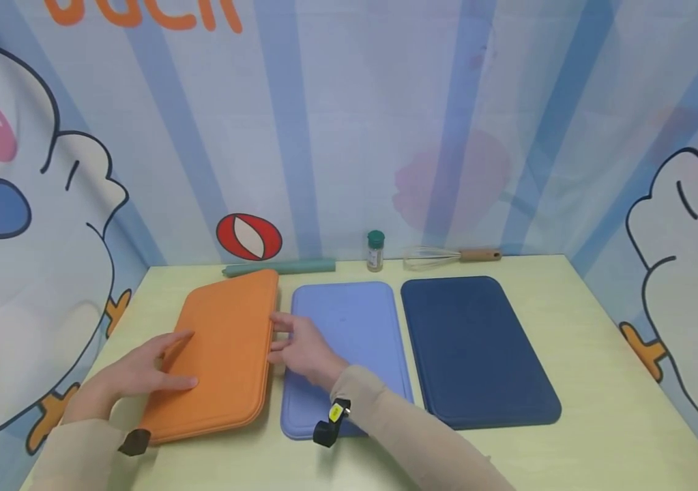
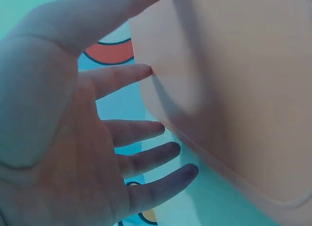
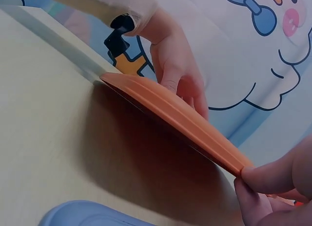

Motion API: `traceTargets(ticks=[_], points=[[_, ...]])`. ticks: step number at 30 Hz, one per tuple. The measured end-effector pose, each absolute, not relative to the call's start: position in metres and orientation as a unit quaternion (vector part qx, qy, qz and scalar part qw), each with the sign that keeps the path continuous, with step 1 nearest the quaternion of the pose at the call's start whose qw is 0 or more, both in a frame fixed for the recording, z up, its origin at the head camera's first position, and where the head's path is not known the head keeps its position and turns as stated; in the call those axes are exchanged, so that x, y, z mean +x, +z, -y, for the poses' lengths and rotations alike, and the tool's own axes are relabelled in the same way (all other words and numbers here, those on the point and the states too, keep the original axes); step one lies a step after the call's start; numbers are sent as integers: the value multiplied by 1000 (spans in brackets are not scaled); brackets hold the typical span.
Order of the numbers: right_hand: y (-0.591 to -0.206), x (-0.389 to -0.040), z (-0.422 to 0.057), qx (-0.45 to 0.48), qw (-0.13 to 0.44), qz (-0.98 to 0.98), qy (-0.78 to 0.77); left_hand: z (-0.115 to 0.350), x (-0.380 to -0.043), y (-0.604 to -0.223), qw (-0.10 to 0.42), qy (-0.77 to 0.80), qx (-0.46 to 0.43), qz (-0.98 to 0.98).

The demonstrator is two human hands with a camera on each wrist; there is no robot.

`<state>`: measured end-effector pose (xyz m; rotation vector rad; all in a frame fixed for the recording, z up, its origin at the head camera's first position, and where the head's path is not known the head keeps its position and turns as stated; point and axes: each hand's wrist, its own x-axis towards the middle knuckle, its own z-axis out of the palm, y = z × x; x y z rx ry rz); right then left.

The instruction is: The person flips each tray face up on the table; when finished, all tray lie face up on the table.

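An orange cutting board (image 1: 226, 348) lies tilted on the left of the table, its right side raised. My right hand (image 1: 307, 349) grips that raised edge; in the right wrist view its thumb and fingers pinch the board's rim (image 3: 195, 131), with a shadowed gap below. Over the board's left side, my left hand (image 1: 134, 372) is spread, thumb and index fingertips at its upper face. The left wrist view shows the left hand's fingers (image 2: 146, 192) extended, not curled round the edge. Under my right forearm lies a light blue cutting board (image 1: 349, 314), partly covered.
A dark blue cutting board (image 1: 477, 348) lies flat on the right. Along the back edge are a green stick-like item (image 1: 290, 266), a small jar with a green cap (image 1: 375, 252) and a whisk (image 1: 477, 255). A printed cloth (image 1: 349, 136) stands behind the pale yellow table (image 1: 606, 382).
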<state>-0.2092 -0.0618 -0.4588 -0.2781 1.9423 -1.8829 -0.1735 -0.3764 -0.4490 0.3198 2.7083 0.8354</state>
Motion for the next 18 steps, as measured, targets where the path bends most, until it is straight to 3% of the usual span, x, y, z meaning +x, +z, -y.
traceTargets(ticks=[8,18], points=[[-457,-213,61,-101,208,-698,-677,351,-165,-430,78,251,142,-954],[-455,-217,61,-101,207,-706,-670,294,-153,-403,45,217,155,-963]])
